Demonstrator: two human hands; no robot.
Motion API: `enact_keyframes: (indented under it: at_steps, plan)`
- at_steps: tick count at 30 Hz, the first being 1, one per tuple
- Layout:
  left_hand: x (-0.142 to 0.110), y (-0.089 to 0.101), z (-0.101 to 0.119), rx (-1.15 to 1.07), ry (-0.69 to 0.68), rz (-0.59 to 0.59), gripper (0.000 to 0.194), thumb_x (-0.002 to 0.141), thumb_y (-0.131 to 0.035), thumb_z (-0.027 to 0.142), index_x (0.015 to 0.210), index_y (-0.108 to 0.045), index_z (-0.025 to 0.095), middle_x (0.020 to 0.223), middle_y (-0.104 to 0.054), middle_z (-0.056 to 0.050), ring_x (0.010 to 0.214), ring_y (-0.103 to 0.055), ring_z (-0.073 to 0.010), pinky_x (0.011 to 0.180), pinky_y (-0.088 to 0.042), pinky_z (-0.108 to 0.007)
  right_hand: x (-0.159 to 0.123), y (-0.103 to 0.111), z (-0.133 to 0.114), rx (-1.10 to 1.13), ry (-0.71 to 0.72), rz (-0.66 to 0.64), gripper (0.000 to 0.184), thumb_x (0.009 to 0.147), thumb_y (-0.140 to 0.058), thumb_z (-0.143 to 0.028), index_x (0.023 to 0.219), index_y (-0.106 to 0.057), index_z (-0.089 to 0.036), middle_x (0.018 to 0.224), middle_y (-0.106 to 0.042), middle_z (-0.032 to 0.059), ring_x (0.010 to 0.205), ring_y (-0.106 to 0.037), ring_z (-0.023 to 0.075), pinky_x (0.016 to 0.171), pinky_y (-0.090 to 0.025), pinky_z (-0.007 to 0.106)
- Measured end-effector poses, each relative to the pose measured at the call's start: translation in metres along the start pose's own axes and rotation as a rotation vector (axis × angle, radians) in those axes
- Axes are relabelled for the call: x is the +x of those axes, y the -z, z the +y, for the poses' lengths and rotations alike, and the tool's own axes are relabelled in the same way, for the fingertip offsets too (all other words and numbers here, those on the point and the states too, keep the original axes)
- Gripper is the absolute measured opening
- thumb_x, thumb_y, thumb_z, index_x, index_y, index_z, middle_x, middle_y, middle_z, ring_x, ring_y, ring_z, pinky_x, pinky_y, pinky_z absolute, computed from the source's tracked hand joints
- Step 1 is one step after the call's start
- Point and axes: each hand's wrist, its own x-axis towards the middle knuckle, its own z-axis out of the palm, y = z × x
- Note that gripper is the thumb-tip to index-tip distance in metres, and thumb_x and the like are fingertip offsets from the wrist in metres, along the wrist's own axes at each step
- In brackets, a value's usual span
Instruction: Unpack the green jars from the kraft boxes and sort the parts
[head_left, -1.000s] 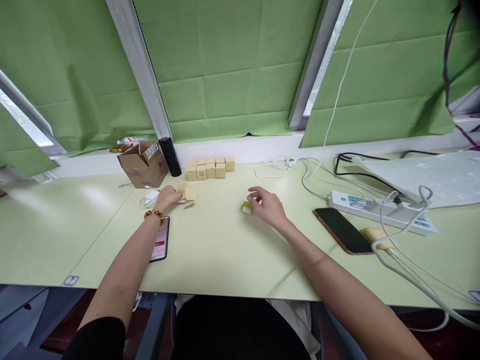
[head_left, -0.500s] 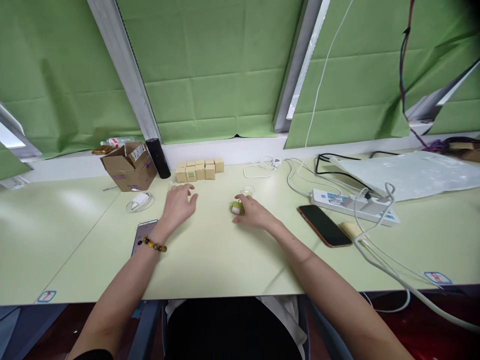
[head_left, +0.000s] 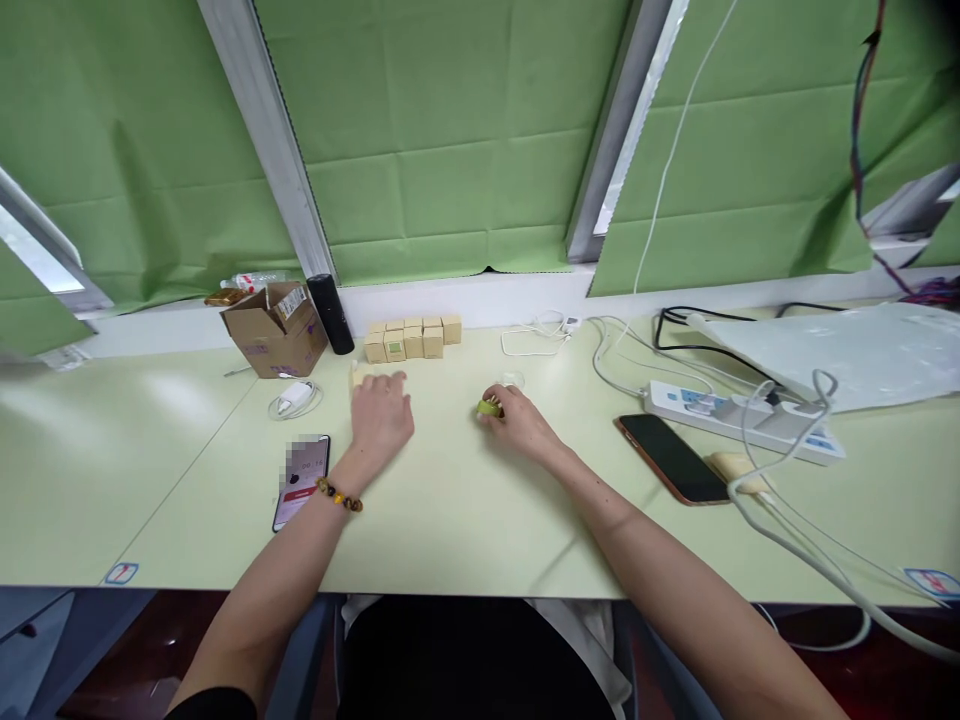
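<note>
My right hand (head_left: 517,422) pinches a small yellow-green, ring-like piece (head_left: 489,408) just above the table; its exact kind is hard to make out. Behind those fingers lies a small clear round item (head_left: 513,379), partly covered. My left hand (head_left: 380,418), a beaded bracelet (head_left: 339,496) on its wrist, rests palm down with fingers loosely bent and thumb apart. Past its fingertips a pale yellow flat piece (head_left: 358,373) shows, partly hidden. Beyond it stand several small cardboard boxes (head_left: 414,340) in a cluster, one with a green square on its front.
At the left are a lit phone (head_left: 304,480), a white charger with cable (head_left: 295,399), an open carton (head_left: 279,335) and a black cylinder (head_left: 331,315). To the right lie a dark phone (head_left: 673,458), a power strip (head_left: 742,420), loose cables and a plastic sheet (head_left: 847,352).
The view has shifted slightly left. My left hand has moved forward and right, away from the lit phone, towards the pale piece. My right hand still holds the green piece, now turned differently.
</note>
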Motion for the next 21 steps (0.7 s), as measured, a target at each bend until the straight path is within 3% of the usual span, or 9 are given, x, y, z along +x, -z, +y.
enact_keyframes:
  at_steps: [2,3,6,8,12,17,21]
  plan:
    - [0.009,0.002,-0.020,0.118,0.123,0.050,0.046,0.098,-0.054,0.026,0.142,-0.057,0.011,0.131,-0.067,-0.023,0.123,-0.057,-0.0408,0.101,-0.045,-0.054,0.004,-0.002,0.003,0.071,-0.017,0.023,0.024,0.093,-0.066,-0.029,0.116,-0.062,-0.023,0.115,-0.064,0.0093,0.088,-0.065,0.0207,0.084,-0.052,0.036]
    - [0.012,0.000,-0.029,0.152,0.153,0.021,0.047,0.097,-0.055,0.027,0.141,-0.057,0.009,0.133,-0.065,-0.025,0.125,-0.057,-0.0414,0.103,-0.045,-0.054,0.006,-0.003,0.004,0.133,-0.028,0.038,0.024,0.093,-0.067,-0.031,0.115,-0.062,-0.023,0.114,-0.065,0.0085,0.087,-0.066,0.0204,0.084,-0.053,0.037]
    - [0.013,-0.021,-0.045,0.194,0.086,-0.176,0.043,0.100,-0.052,0.029,0.133,-0.064,0.004,0.135,-0.065,-0.028,0.136,-0.054,-0.0424,0.114,-0.040,-0.056,0.011,-0.004,0.005,0.444,-0.081,0.068,0.031,0.090,-0.070,-0.044,0.112,-0.060,-0.024,0.110,-0.067,0.0060,0.081,-0.068,0.0196,0.076,-0.056,0.038]
    - [0.009,-0.038,-0.046,0.199,0.021,-0.261,0.048,0.103,-0.047,0.032,0.138,-0.062,0.003,0.148,-0.058,-0.029,0.148,-0.045,-0.0420,0.124,-0.031,-0.058,0.012,-0.003,0.004,0.719,-0.119,0.058,0.041,0.087,-0.073,-0.052,0.115,-0.058,-0.026,0.109,-0.067,0.0045,0.079,-0.071,0.0202,0.070,-0.058,0.037]
    - [0.004,-0.058,-0.042,0.179,-0.032,-0.358,0.057,0.108,-0.036,0.041,0.139,-0.064,0.003,0.161,-0.049,-0.027,0.160,-0.030,-0.0432,0.129,-0.024,-0.060,0.009,0.002,-0.002,1.165,-0.165,0.012,0.055,0.077,-0.087,-0.050,0.119,-0.058,-0.029,0.102,-0.071,0.0010,0.083,-0.076,0.0204,0.077,-0.063,0.038]
    - [0.005,-0.057,-0.045,0.147,-0.016,-0.344,0.059,0.109,-0.034,0.044,0.139,-0.064,0.003,0.161,-0.049,-0.027,0.160,-0.031,-0.0431,0.130,-0.024,-0.059,0.007,0.007,-0.007,1.409,-0.251,-0.070,0.056,0.070,-0.095,-0.040,0.114,-0.063,-0.028,0.101,-0.076,0.0035,0.082,-0.074,0.0197,0.073,-0.061,0.035]
    - [0.005,-0.050,-0.041,0.112,-0.062,-0.261,0.057,0.108,-0.040,0.042,0.143,-0.060,0.001,0.162,-0.048,-0.029,0.161,-0.028,-0.0447,0.131,-0.020,-0.062,0.004,0.004,-0.014,1.409,-0.196,-0.077,0.060,0.063,-0.099,-0.031,0.113,-0.065,-0.027,0.092,-0.074,-0.0001,0.072,-0.065,0.0147,0.066,-0.055,0.031]
